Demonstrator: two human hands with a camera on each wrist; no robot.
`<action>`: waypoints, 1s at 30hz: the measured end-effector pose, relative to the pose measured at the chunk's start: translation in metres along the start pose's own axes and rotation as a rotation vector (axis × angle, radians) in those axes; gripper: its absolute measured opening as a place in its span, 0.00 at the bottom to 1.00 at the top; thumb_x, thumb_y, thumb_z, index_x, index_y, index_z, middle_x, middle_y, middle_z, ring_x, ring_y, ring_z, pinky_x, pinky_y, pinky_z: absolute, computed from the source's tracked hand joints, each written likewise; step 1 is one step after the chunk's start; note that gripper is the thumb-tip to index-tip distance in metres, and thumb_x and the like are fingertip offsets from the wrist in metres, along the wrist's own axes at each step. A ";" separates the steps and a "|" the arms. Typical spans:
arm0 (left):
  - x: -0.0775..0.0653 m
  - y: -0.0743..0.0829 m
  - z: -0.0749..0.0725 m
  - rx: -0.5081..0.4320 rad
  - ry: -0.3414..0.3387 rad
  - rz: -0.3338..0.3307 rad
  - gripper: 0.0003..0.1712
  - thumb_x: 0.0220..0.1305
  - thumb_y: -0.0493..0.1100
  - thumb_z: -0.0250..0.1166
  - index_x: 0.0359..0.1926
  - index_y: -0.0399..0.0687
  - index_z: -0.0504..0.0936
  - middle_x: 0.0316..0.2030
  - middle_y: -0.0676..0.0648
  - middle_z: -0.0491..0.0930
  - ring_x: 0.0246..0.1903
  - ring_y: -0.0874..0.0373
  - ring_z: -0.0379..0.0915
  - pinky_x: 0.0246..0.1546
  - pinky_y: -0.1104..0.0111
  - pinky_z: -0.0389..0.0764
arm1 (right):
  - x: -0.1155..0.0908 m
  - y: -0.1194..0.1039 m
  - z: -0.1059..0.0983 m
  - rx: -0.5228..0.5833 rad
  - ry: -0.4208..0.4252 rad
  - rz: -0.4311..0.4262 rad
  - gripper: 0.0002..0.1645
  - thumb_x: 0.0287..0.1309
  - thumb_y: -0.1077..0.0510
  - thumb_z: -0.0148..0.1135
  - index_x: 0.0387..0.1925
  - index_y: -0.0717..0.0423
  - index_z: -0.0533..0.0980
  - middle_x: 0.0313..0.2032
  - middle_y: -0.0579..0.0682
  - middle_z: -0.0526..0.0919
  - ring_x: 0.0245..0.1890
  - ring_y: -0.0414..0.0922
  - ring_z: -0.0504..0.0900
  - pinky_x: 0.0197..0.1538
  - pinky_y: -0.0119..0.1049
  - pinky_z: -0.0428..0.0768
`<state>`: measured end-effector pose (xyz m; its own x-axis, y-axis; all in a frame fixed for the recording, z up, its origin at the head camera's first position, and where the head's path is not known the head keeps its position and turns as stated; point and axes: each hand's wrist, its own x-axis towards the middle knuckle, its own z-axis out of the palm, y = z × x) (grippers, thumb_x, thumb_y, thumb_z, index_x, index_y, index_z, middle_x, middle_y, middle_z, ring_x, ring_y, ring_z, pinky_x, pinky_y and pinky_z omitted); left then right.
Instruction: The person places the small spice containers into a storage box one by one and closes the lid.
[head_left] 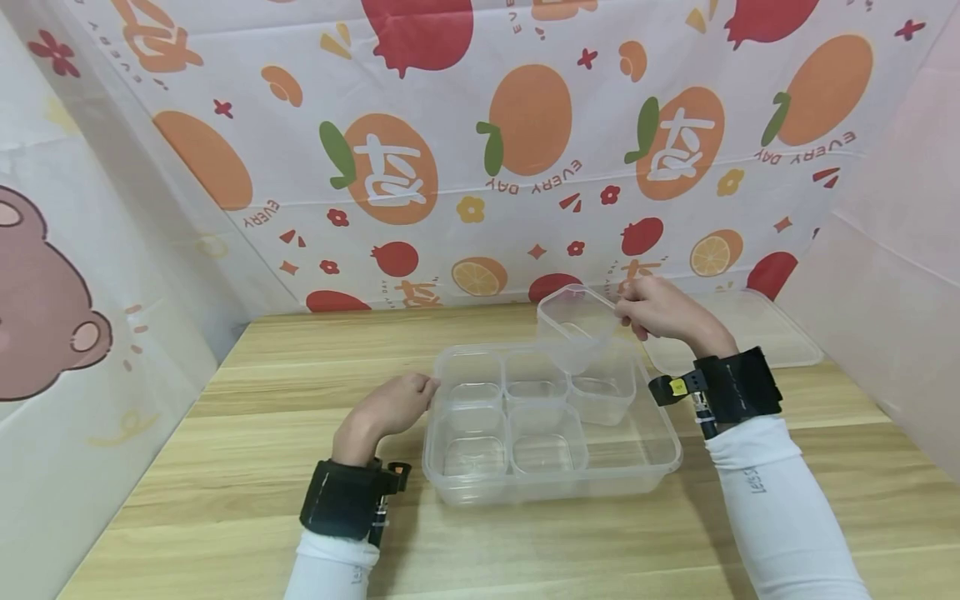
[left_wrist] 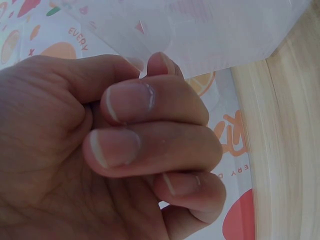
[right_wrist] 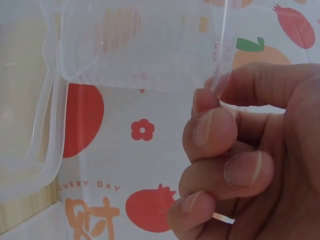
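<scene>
A large clear plastic storage box point(head_left: 551, 490) sits on the table with several small open clear containers point(head_left: 472, 454) inside, two in front and three behind. My left hand point(head_left: 393, 407) pinches the rim at the box's left side; in the left wrist view, thumb and index finger meet at the edge of the clear plastic point(left_wrist: 215, 40), other fingers curled. Raised over the box's back right, another small clear container point(head_left: 572, 315) is pinched by its right rim in my right hand point(head_left: 663, 312). The right wrist view shows this container's wall point(right_wrist: 145, 45) beside the fingertips.
A flat clear lid point(head_left: 757, 329) lies on the wooden table point(head_left: 247, 467) at the back right, behind the right wrist. A fruit-printed cloth point(head_left: 450, 167) hangs along the table's back edge, with pale cloth at both sides. Bare box floor point(head_left: 622, 454) shows at the front right.
</scene>
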<state>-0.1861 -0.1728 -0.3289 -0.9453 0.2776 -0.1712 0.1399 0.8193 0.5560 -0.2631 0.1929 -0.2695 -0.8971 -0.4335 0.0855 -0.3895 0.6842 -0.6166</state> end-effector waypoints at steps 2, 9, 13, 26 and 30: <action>0.000 -0.001 0.000 -0.002 -0.002 -0.004 0.19 0.82 0.42 0.42 0.39 0.37 0.77 0.31 0.45 0.72 0.37 0.50 0.71 0.40 0.55 0.72 | -0.001 0.000 0.000 -0.001 0.000 -0.012 0.15 0.68 0.64 0.53 0.23 0.61 0.76 0.13 0.47 0.70 0.14 0.45 0.67 0.22 0.34 0.62; 0.000 -0.001 0.001 -0.003 -0.002 0.001 0.19 0.82 0.42 0.42 0.37 0.38 0.76 0.30 0.45 0.70 0.35 0.51 0.69 0.38 0.56 0.71 | -0.007 0.003 0.000 0.004 -0.015 -0.021 0.17 0.68 0.65 0.52 0.22 0.61 0.77 0.12 0.47 0.69 0.13 0.45 0.67 0.21 0.34 0.62; 0.000 0.000 0.001 0.000 0.000 0.001 0.19 0.82 0.42 0.42 0.39 0.37 0.77 0.31 0.45 0.71 0.36 0.50 0.70 0.39 0.56 0.71 | -0.010 0.004 -0.002 -0.003 -0.018 -0.024 0.17 0.67 0.66 0.51 0.22 0.60 0.76 0.13 0.48 0.69 0.13 0.45 0.67 0.21 0.33 0.62; -0.001 0.000 0.001 -0.001 0.003 -0.003 0.20 0.81 0.42 0.43 0.45 0.34 0.79 0.34 0.44 0.74 0.39 0.49 0.72 0.42 0.54 0.73 | -0.020 0.005 -0.005 -0.004 -0.029 -0.054 0.18 0.66 0.66 0.53 0.20 0.58 0.78 0.13 0.48 0.71 0.12 0.44 0.66 0.21 0.32 0.63; 0.000 0.000 0.001 -0.001 0.006 -0.001 0.20 0.81 0.41 0.43 0.45 0.34 0.79 0.34 0.44 0.74 0.38 0.49 0.72 0.42 0.54 0.73 | -0.023 0.005 -0.004 0.004 -0.043 -0.052 0.16 0.67 0.66 0.54 0.23 0.59 0.78 0.13 0.48 0.72 0.13 0.45 0.66 0.21 0.32 0.64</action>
<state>-0.1854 -0.1727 -0.3299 -0.9471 0.2739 -0.1670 0.1389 0.8193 0.5563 -0.2451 0.2090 -0.2716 -0.8658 -0.4934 0.0838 -0.4343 0.6575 -0.6157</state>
